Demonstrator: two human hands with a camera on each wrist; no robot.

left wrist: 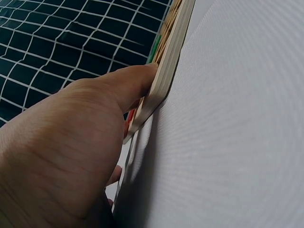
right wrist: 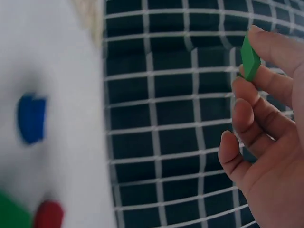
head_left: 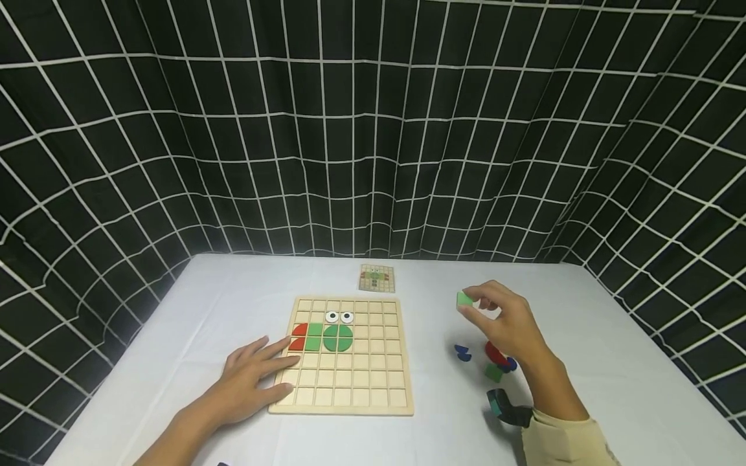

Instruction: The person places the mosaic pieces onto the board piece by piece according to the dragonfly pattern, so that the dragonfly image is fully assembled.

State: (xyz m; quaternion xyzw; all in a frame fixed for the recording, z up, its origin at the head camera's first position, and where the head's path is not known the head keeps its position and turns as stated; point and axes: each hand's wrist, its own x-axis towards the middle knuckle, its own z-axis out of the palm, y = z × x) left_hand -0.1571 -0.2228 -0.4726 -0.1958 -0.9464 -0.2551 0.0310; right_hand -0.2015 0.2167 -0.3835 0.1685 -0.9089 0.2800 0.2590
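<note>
My right hand [head_left: 504, 320] pinches a green square tile [head_left: 463, 299] between thumb and fingertips, raised above the table to the right of the board. In the right wrist view the tile [right wrist: 250, 59] appears nearly edge-on, its other fingers loosely bent. A wooden grid board [head_left: 373, 378] lies flat. On it sit red pieces [head_left: 296, 343], light green squares [head_left: 313, 337], a darker green circle of quarter pieces [head_left: 338, 338] and two eye discs [head_left: 339, 317]. My left hand [head_left: 247, 378] rests with spread fingers on the board's left edge; its thumb [left wrist: 135, 80] touches the board's rim.
Loose pieces lie right of the board: blue ones [head_left: 463, 353], a red one [head_left: 495, 353] and a green square [head_left: 493, 372]. Behind the board lies a small picture card [head_left: 376, 278] with a similar pattern. A black curtain with white grid lines [head_left: 373, 129] hangs behind the white table.
</note>
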